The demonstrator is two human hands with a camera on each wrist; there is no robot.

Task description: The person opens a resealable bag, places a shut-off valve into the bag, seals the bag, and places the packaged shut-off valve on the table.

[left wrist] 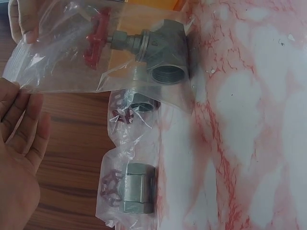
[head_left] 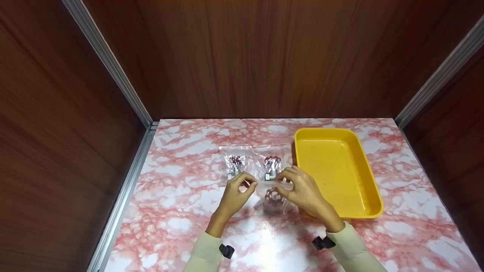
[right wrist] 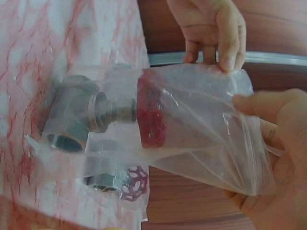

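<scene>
A clear zip-lock bag (right wrist: 201, 129) stands upright between my hands, its zip edge at the top. Inside it is a metal valve (left wrist: 165, 50) with a red handwheel (right wrist: 151, 112); the valve's body sits at the bag's bottom. My left hand (head_left: 236, 192) pinches one top corner of the bag between thumb and forefinger. At the other end of the zip edge, my right hand (head_left: 304, 190) grips the bag with thumb and fingers. Just beyond, two more bagged valves lie side by side: a left one (head_left: 235, 160) and a right one (head_left: 272, 162).
A yellow tray (head_left: 374, 189) stands on the right of the red-and-white marbled table (head_left: 170, 219), close beside my right hand. Dark wood-look panels (head_left: 245, 60) with metal corner rails (head_left: 113, 71) enclose the table at the back and both sides.
</scene>
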